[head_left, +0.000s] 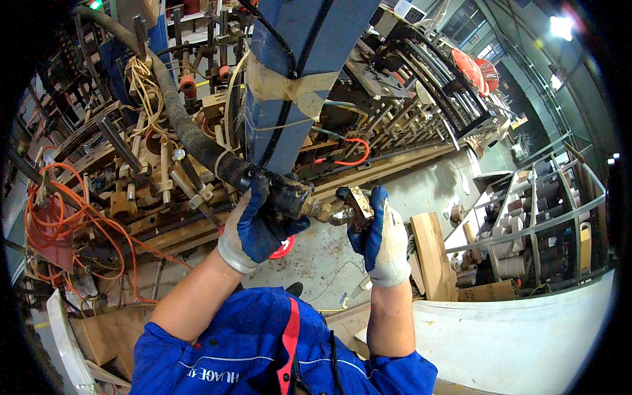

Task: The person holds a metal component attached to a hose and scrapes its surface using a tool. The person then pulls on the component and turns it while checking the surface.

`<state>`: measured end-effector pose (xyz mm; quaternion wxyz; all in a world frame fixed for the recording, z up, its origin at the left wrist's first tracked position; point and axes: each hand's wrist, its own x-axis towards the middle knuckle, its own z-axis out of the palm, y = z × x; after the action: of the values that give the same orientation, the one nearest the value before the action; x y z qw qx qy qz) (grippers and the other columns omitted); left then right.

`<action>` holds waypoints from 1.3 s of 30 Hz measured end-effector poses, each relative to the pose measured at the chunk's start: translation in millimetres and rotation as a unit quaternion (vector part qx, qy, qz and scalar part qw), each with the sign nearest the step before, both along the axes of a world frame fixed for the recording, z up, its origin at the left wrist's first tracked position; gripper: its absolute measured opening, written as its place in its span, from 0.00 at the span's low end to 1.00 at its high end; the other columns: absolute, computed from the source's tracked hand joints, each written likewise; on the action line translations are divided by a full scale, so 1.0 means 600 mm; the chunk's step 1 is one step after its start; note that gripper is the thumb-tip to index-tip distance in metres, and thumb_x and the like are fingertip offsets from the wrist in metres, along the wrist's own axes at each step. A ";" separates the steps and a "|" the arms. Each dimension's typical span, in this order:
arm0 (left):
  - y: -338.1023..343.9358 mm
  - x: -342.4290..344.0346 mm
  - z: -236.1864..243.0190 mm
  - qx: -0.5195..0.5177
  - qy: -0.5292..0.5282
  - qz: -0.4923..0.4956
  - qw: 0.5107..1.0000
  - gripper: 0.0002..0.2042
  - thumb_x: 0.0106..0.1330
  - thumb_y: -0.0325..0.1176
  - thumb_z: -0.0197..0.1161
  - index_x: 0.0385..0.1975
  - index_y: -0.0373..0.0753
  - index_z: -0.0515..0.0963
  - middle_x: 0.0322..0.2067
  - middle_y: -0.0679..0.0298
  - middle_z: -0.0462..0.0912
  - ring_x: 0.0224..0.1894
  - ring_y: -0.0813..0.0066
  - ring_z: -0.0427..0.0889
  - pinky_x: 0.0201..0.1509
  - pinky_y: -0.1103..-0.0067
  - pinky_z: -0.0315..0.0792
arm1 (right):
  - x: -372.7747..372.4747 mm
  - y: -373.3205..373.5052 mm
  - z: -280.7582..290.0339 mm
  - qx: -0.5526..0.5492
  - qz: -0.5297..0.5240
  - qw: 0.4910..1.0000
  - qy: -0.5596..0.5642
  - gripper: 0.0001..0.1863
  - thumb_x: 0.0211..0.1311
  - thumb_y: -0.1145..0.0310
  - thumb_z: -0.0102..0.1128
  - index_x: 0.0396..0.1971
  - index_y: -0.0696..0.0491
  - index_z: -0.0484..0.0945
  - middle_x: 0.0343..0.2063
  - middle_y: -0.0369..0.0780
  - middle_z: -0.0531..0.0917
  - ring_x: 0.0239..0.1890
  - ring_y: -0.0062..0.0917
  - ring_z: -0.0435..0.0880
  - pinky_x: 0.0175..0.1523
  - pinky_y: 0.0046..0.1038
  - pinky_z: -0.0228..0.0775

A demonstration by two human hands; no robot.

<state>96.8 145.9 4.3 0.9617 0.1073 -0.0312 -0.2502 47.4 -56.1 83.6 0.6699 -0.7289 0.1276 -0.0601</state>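
Note:
A thick black hose (191,125) comes down from the upper left and ends in a dark cylindrical sleeve (289,197). My left hand (250,227), in a white glove with a blue coated palm, is closed around that hose end. From the sleeve a worn metal fitting (332,212) points right. My right hand (383,240), gloved alike, pinches a brass-coloured metal block (360,202) between thumb and fingers at the fitting's tip. Whether block and fitting are joined I cannot tell, as the fingers partly hide the spot.
A blue steel column (280,125) with tape and black cables rises just beyond my hands. Machinery with rods stands on both sides of it. Orange tubing (85,210) lies tangled at left. At right are a wooden board (431,253), a rack of spools (526,240) and a white surface (513,329).

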 end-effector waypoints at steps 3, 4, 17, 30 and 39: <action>0.006 0.006 -0.027 0.006 -0.030 -0.016 0.999 0.31 0.67 0.53 0.63 0.67 0.48 0.66 0.62 0.57 0.75 0.63 0.54 0.75 0.61 0.51 0.73 | -0.002 -0.001 -0.002 -0.013 0.004 0.999 -0.030 0.30 0.74 0.39 0.46 0.30 0.51 0.79 0.13 0.32 0.71 0.14 0.16 0.67 0.20 0.21 0.54; 0.007 0.006 -0.028 0.005 -0.027 -0.017 0.999 0.31 0.67 0.53 0.63 0.67 0.48 0.66 0.62 0.57 0.75 0.63 0.54 0.75 0.60 0.52 0.74 | -0.001 -0.001 -0.001 -0.008 -0.001 1.000 -0.020 0.30 0.74 0.39 0.46 0.30 0.51 0.80 0.14 0.32 0.71 0.14 0.16 0.67 0.20 0.21 0.54; 0.005 0.003 -0.016 0.004 -0.019 -0.011 1.000 0.25 0.70 0.51 0.60 0.63 0.46 0.70 0.58 0.55 0.78 0.58 0.55 0.79 0.53 0.54 0.81 | 0.000 0.000 0.008 0.037 -0.011 0.998 0.054 0.30 0.73 0.38 0.47 0.34 0.52 0.81 0.14 0.31 0.72 0.15 0.15 0.67 0.20 0.21 0.54; 0.003 0.005 -0.021 0.009 -0.023 -0.011 1.000 0.28 0.69 0.52 0.61 0.65 0.45 0.69 0.59 0.55 0.77 0.59 0.54 0.79 0.55 0.55 0.80 | 0.000 -0.001 0.009 0.051 0.006 0.997 0.051 0.30 0.73 0.38 0.48 0.36 0.52 0.82 0.14 0.31 0.71 0.15 0.15 0.67 0.20 0.21 0.53; 0.005 0.004 -0.022 0.007 -0.016 -0.012 1.000 0.27 0.71 0.51 0.58 0.66 0.47 0.69 0.60 0.55 0.77 0.59 0.54 0.79 0.53 0.54 0.80 | 0.000 0.002 0.004 0.067 -0.012 0.996 0.057 0.30 0.74 0.40 0.48 0.44 0.54 0.84 0.14 0.31 0.70 0.15 0.15 0.65 0.20 0.21 0.51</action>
<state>99.2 149.0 -9.2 0.9571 0.1180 -0.0459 -0.2606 47.4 -55.1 85.9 0.7082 -0.6830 0.1779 -0.0177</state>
